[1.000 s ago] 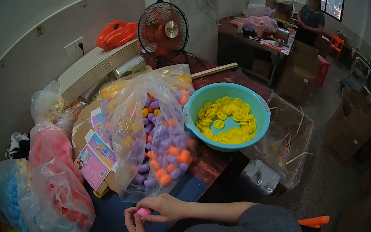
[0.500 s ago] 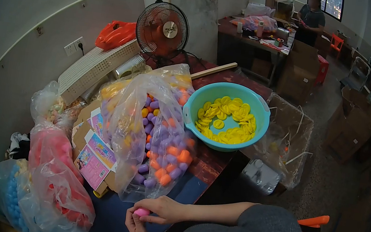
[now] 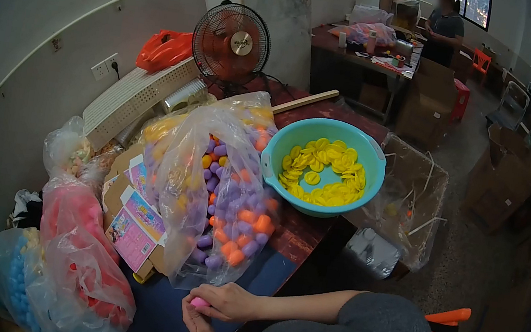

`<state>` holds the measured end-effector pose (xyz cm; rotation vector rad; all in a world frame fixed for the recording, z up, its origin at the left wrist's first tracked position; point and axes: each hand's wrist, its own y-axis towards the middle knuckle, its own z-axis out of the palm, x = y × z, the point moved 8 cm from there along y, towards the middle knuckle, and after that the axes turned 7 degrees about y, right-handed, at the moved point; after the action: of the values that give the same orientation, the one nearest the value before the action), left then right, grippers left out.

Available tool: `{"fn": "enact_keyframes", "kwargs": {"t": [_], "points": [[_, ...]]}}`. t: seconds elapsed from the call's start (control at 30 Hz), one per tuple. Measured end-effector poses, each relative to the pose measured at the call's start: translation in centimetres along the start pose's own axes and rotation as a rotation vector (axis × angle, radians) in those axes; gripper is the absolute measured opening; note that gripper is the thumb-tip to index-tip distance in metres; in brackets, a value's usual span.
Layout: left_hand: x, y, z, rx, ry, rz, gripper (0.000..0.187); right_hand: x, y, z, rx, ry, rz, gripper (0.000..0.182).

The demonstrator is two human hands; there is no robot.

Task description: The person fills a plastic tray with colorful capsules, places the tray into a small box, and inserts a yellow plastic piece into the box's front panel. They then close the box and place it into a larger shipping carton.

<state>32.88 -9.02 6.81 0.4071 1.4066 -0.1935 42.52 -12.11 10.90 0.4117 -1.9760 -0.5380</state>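
Both hands meet over the blue table edge (image 3: 154,314), at the bottom centre. A small pink piece (image 3: 199,302) sits between them. My right hand (image 3: 230,300) has its fingers closed on it from above, and my left hand (image 3: 200,327) grips it from below. Just beyond them lies an open clear bag (image 3: 185,154) of purple and orange pieces (image 3: 243,239). To its right a turquoise basin (image 3: 270,173) holds flat yellow pieces (image 3: 337,194).
A black fan (image 3: 232,43) and a wooden stick (image 3: 306,101) are behind the bag. Bags of pink pieces (image 3: 76,213) and blue pieces (image 3: 21,284) lie left, beside printed cards (image 3: 131,240). A person (image 3: 444,29) stands at a far table.
My hands have barely moved, still together around the pink piece, of which slightly less shows. The far person's head and arms have shifted a little.
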Motion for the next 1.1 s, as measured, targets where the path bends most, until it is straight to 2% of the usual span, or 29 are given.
{"fn": "enact_keyframes", "kwargs": {"t": [0.17,0.3,0.5,0.9,1.1], "points": [[-0.4,0.2,-0.5,-0.100,0.082,0.037,0.046,-0.1,0.5,0.8,-0.033,-0.046,-0.007,0.035],[-0.1,0.2,-0.8,-0.066,0.037,0.017,0.046,-0.4,0.7,1.3,-0.033,-0.048,-0.028,0.034],[0.1,-0.1,-1.3,-0.130,0.048,-0.007,0.047,-0.2,0.8,1.8,-0.036,-0.055,-0.026,0.034],[0.7,0.0,-2.2,-0.176,0.116,0.045,0.047,0.0,1.0,2.1,-0.046,-0.039,-0.013,0.035],[0.8,-0.2,-2.0,-0.178,-0.036,-0.044,0.045,-0.8,0.7,2.3,-0.044,0.081,0.017,0.038]]}}
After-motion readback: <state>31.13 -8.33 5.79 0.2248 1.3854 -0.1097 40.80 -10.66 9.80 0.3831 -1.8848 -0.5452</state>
